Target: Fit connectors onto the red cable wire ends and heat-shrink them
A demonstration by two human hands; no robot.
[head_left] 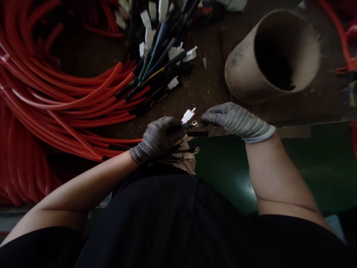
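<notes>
My left hand [158, 136], in a grey knit glove, is closed around the end of a cable. A white plug connector [188, 115] and ring terminals [194, 124] stick out of its grip to the right. My right hand [231, 118], gloved in grey with a lighter cuff, is just right of the connector and apart from it. Its fingers point left with the tips pressed together; whether they hold anything small is hidden. Below the left hand, more wire ends with ring terminals [197, 150] lie at the table edge. A short black tube [198, 134] lies beside them.
Coils of red cable [75, 100] fill the left side, their black ends and white connectors [150, 37] heaped at the top middle. A cardboard tube [242, 63] stands tilted at the upper right of the brown table [208, 83]. Green floor [223, 167] shows below the edge.
</notes>
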